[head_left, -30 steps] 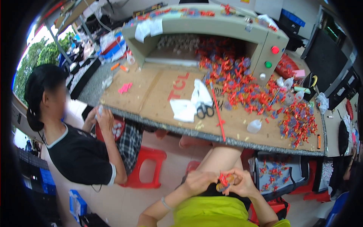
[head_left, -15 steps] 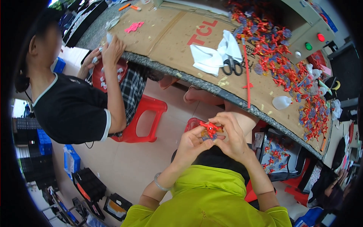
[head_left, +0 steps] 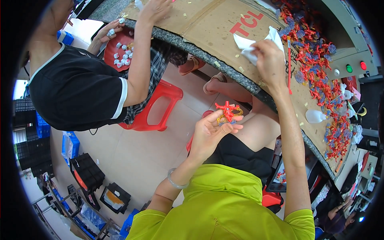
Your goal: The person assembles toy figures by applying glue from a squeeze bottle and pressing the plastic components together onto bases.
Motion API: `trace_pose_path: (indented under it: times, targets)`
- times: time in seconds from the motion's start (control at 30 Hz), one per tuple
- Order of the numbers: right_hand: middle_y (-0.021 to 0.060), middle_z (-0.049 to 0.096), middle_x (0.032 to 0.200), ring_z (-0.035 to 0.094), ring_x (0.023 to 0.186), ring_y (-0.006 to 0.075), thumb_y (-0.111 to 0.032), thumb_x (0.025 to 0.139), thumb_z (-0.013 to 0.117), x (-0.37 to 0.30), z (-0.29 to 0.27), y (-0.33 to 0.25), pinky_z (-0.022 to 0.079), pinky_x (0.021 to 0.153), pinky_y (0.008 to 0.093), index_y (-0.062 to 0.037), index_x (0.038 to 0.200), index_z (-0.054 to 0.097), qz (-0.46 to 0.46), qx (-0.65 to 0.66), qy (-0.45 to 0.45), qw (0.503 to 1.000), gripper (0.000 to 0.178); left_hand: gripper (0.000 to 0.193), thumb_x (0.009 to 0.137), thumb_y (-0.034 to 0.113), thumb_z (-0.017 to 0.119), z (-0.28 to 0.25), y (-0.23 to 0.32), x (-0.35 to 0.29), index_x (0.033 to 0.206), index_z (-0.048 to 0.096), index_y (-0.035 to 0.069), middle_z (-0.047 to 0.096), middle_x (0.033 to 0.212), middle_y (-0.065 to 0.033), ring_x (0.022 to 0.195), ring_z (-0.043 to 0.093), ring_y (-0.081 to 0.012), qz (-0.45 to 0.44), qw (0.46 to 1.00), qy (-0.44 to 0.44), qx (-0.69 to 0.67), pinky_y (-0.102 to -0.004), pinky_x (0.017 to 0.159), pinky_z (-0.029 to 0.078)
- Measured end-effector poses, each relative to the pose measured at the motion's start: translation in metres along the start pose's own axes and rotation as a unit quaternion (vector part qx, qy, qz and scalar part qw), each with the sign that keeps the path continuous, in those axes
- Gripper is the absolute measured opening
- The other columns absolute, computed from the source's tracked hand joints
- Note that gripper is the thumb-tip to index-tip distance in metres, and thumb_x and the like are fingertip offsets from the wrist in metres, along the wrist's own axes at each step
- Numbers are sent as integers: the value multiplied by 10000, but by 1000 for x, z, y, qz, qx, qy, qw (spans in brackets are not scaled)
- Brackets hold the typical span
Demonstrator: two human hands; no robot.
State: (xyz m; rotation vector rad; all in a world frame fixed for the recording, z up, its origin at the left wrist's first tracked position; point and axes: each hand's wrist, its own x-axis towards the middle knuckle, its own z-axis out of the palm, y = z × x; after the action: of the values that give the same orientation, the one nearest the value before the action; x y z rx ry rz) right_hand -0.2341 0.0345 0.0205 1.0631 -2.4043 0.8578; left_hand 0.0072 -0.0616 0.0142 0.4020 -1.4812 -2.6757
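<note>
While the small red toy figure (head_left: 227, 109) with its yellow ring is resting on the fingertips of the left hand (head_left: 209, 132), that hand is holding it up over the person's lap, below the near edge of the workbench (head_left: 224, 68). The fingers are curling loosely under the piece, gripping it from beneath. The right hand (head_left: 270, 60) is reaching forward onto the cardboard sheet (head_left: 208, 24) covering the bench, close to its near edge, and closing over a white cloth (head_left: 246, 45) lying there. A thin red stick (head_left: 289, 64) is lying just beside that hand, and beyond it a heap of red and blue toy pieces (head_left: 316, 60) is spreading toward the far right end of the bench. A white squeeze bottle (head_left: 316, 116) is lying near the right edge. At the left end another person in a black shirt (head_left: 76, 92) is sitting on a red stool (head_left: 156, 108), with one hand on the cardboard.
</note>
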Motion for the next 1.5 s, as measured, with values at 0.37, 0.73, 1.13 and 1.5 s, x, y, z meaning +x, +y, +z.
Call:
trace_pose_path:
  times: [0.37,0.73,1.13,1.5]
  targets:
    - [78,634,819,609,675,247,3,621,759,-86,-76,-89,491,625,337,-89,945,751,96,230,-185,951,337,293,880,69,666,16,-21,-3,1119,578,-75,671,1032,-130,957,666,-174,32,999,-2,41,-295,851,530]
    - [126,658,749,655,695,263,75,656,646,-91,-83,-63,501,606,334,21,773,682,97,141,-179,969,134,245,864,23,658,34,-25,-16,1087,604,-66,673,1002,-118,899,668,-154,-27,986,-101,129,-290,781,565]
    - [90,697,831,647,735,224,6,848,541,-4,-60,-6,482,734,272,-30,1051,695,-36,-11,165,986,258,474,901,218,659,25,-1,-18,1203,513,-119,658,978,-173,909,663,-241,-35,993,-104,32,-343,811,549]
    - [81,679,919,643,879,121,-52,877,653,-149,-92,-41,512,790,248,47,1007,683,313,548,-230,741,166,131,869,10,574,35,-22,-8,974,499,30,572,827,-11,674,481,-16,-72,992,-55,84,-178,574,394]
